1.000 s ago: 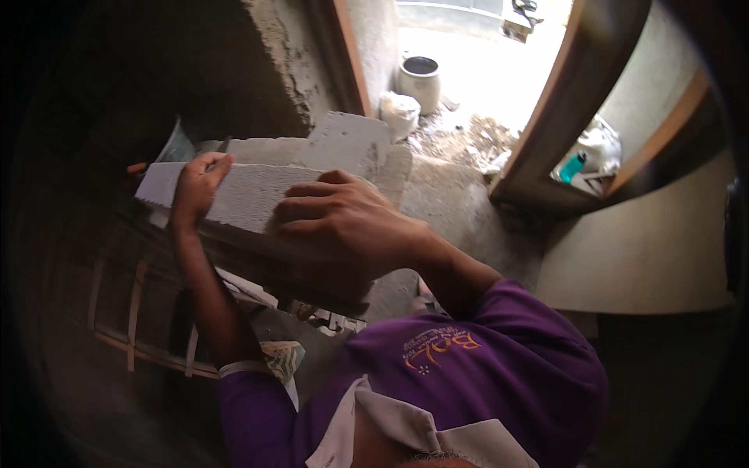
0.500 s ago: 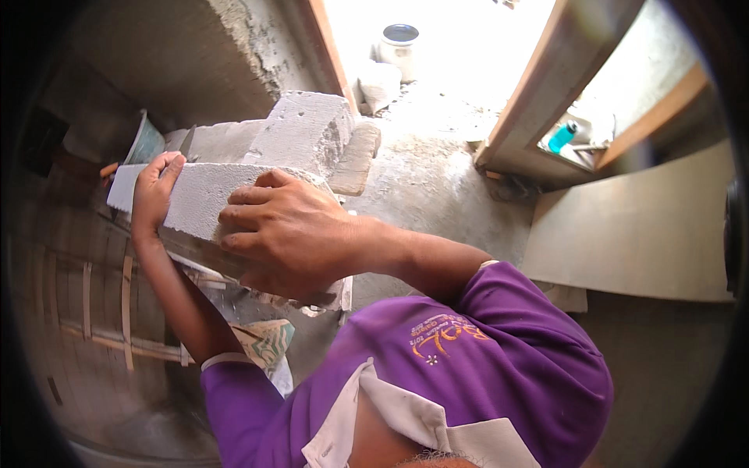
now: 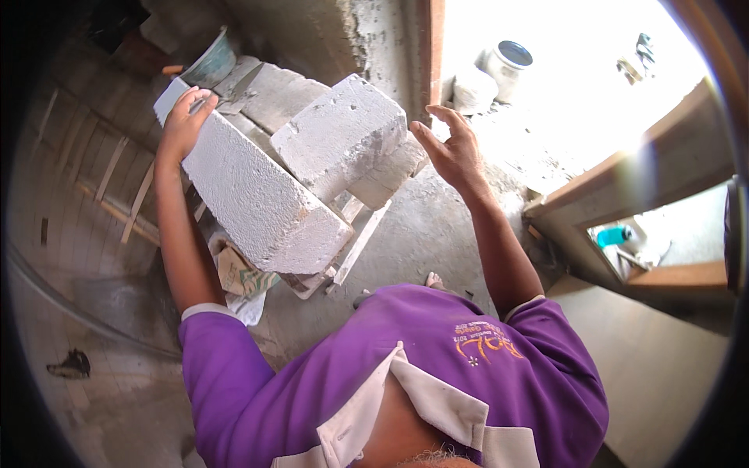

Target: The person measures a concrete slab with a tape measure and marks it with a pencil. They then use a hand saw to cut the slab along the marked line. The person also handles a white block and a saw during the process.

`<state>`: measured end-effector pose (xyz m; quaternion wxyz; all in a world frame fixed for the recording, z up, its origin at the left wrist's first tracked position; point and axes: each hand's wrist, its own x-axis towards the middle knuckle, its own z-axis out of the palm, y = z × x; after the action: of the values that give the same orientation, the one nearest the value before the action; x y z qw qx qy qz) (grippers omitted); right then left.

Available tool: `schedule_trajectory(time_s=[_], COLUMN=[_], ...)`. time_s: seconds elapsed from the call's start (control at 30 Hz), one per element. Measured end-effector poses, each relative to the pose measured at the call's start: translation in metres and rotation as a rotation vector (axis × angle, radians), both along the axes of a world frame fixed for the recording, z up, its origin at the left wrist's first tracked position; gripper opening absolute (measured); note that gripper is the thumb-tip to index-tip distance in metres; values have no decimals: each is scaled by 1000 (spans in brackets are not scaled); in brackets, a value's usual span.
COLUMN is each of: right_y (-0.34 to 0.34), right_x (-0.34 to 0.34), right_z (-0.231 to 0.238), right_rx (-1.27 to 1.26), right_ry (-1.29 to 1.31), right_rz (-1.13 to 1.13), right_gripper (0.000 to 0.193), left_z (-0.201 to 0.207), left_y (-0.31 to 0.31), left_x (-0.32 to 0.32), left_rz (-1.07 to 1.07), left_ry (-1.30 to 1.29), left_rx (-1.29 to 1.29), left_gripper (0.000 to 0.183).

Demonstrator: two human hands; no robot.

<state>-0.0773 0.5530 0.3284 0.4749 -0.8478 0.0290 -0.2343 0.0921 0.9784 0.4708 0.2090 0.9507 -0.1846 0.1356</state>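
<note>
A long white aerated concrete block (image 3: 250, 187) lies slanting across the work surface on the left. My left hand (image 3: 183, 129) is closed over its far end, fingers over the top edge. A second, shorter white block (image 3: 335, 132) sits just to the right of it, its near corner close to the long block. My right hand (image 3: 452, 152) is raised off the blocks, fingers apart and nothing in them, a little to the right of the shorter block's end. A trowel blade (image 3: 243, 84) rests behind the long block, beside a blue-grey bucket (image 3: 212, 64).
A printed sack (image 3: 232, 265) lies below the long block. Wooden slats (image 3: 360, 242) stick out under the blocks. Through the bright doorway stand a pale drum (image 3: 503, 74) and a white bag (image 3: 473, 92). On the right, a teal bottle (image 3: 613, 235) lies inside a wooden frame; a large panel (image 3: 647, 359) leans below.
My right hand has let go of the long block and moved right, opening. My left hand stays on the far end. The whole view has turned, with the long block now slanting more toward me.
</note>
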Motion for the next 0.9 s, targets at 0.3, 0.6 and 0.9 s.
schedule_trajectory(time_s=[0.3,0.6,0.9], right_y=[53,20,37], right_x=[80,183,247], right_z=[-15,-10,89], right_rx=[170,209,34], right_ry=[-107,32,-68], right_rz=[106,534,525], right_gripper=[58,54,75], left_z=[8,13,3], left_y=[-12,-27,-12], left_x=[-15,-21,-18], left_rz=[126,208,224], left_ry=[44,71,-31], left_rx=[15,-18,-112], left_gripper=[48,57,46])
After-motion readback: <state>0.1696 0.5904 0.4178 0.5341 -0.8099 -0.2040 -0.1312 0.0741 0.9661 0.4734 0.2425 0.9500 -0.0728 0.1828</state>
